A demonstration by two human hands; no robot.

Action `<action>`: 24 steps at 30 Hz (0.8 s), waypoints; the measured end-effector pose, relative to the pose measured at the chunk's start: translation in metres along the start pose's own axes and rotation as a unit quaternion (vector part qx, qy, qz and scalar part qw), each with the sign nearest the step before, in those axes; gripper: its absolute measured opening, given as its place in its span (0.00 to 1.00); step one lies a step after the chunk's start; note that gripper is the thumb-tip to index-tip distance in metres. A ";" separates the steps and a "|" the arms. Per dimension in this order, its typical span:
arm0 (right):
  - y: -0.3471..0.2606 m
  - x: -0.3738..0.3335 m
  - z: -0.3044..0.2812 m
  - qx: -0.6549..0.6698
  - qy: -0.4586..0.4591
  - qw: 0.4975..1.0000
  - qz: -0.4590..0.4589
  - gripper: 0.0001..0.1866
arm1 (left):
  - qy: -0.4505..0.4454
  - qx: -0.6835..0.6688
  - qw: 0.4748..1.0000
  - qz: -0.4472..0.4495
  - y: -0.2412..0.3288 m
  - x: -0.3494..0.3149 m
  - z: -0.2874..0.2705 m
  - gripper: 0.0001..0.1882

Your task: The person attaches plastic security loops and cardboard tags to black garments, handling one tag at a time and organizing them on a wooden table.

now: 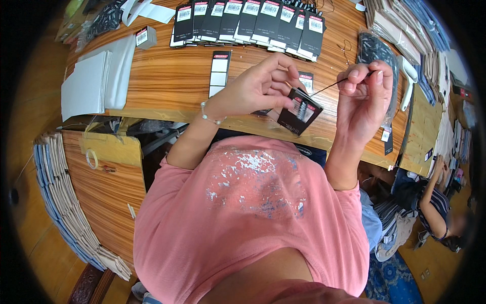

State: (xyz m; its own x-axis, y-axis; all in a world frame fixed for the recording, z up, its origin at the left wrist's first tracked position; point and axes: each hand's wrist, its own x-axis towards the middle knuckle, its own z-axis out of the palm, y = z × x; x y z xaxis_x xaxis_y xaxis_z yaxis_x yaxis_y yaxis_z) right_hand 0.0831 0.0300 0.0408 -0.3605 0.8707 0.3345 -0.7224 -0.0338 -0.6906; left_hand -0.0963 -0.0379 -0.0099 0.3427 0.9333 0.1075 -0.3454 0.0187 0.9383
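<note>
My left hand (260,86) is closed on a few black hang tags (299,115), holding them tilted just above the table's near edge. From the top of these tags a thin black string (328,86) runs taut to the right. My right hand (365,93), raised beside it, pinches the string's far end between thumb and fingers. Behind the tags, another black hang tag with a white sticker (306,80) lies partly hidden on the wood. Left of my left wrist is a narrow black card with white labels (219,76).
Overlapping black hang tags (230,23) lie in a row at the back. On the right are a clear bag of black strings (377,53) and a white handheld device (406,81). White sheets (88,86) lie left. Folded garments (61,192) line the lower left; another person (435,202) sits right.
</note>
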 end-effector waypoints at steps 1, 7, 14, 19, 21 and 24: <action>-0.001 0.000 0.000 0.000 0.005 1.000 -0.002 0.07 | 0.021 -0.019 0.999 0.017 -0.005 0.001 0.004 0.23; -0.004 0.002 -0.005 0.030 0.041 0.999 -0.015 0.08 | 0.010 0.061 0.996 0.063 -0.008 0.003 0.001 0.08; -0.002 0.002 -0.003 -0.016 0.022 1.000 -0.007 0.08 | 0.102 0.093 0.990 -0.003 -0.002 0.005 0.013 0.10; -0.001 0.000 -0.005 -0.057 0.028 0.998 0.006 0.09 | 0.156 0.295 0.929 0.162 0.007 0.010 0.006 0.06; 0.001 -0.001 -0.001 -0.115 0.016 0.993 -0.003 0.09 | 0.159 0.260 0.940 0.155 0.008 0.008 0.002 0.06; 0.002 -0.002 0.001 -0.177 0.004 0.984 -0.002 0.11 | 0.181 0.144 0.964 0.128 0.010 0.009 0.004 0.07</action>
State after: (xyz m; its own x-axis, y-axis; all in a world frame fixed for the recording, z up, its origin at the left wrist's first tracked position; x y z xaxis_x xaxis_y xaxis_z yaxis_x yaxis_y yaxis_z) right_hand 0.0821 0.0275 0.0396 -0.3535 0.8739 0.3335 -0.4728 0.1407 -0.8699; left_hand -0.0933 -0.0311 0.0020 -0.0678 0.9592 0.2744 -0.1034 -0.2803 0.9543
